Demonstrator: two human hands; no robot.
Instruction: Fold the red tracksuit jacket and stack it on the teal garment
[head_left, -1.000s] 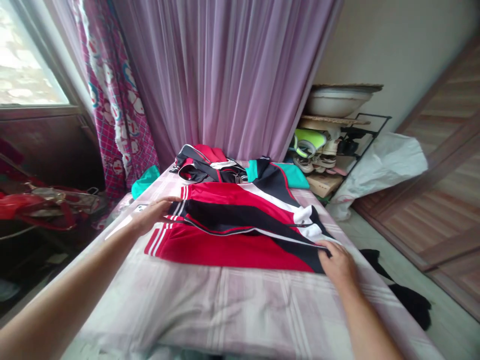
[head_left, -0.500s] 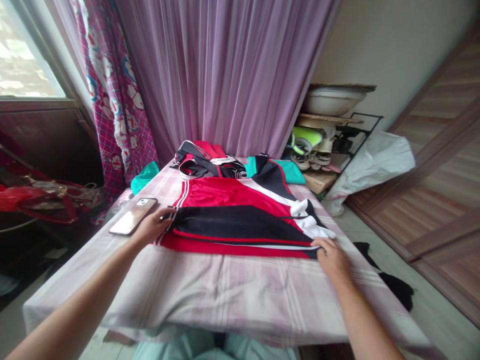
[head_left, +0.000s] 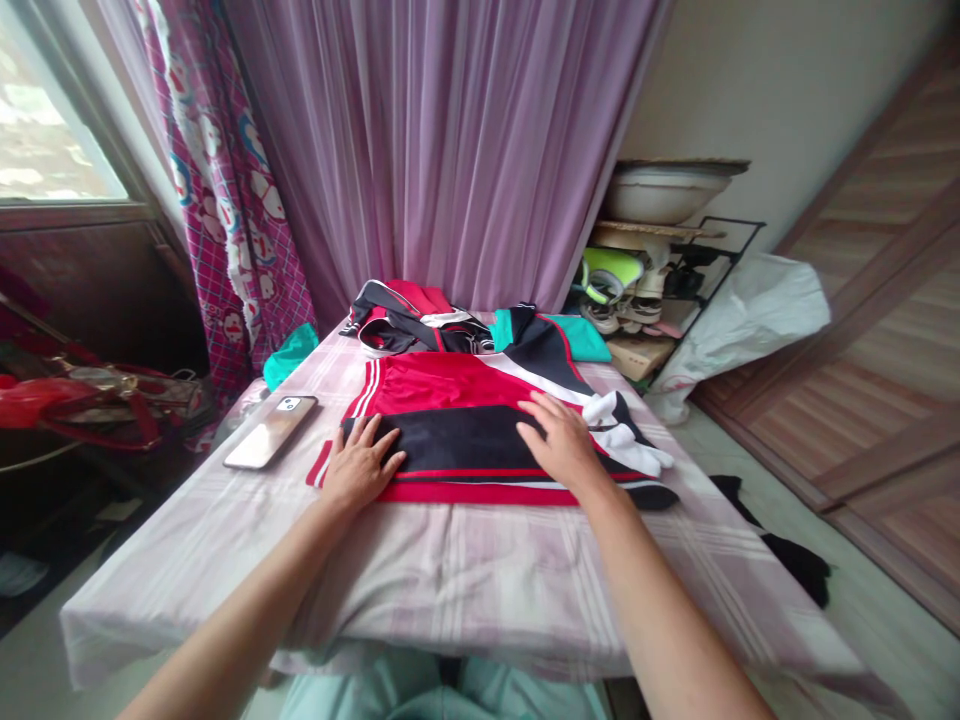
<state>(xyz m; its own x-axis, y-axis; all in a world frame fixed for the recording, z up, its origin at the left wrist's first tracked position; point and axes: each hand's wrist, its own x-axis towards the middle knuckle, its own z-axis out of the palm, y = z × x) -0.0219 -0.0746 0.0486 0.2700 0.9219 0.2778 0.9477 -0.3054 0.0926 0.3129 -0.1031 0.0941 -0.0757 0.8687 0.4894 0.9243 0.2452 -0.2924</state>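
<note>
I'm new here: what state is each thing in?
Near track jacket, laid flat, dark sleeve folded across
Far red-and-black garment, crumpled
Teal cloth, flat, partly covered
Smartphone, camera side up, screen hidden
Lilac curtain, hanging in folds
Patterned curtain, gathered
White basin, covered

A pale checked cloth covers the surface; on it lie a red-and-black jacket, a phone near its left end, and, farther back, rumpled clothes and teal fabric.

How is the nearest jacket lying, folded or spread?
The jacket is partly folded: its near sleeve lies across the red body, while the far sleeve stretches outward.
</note>
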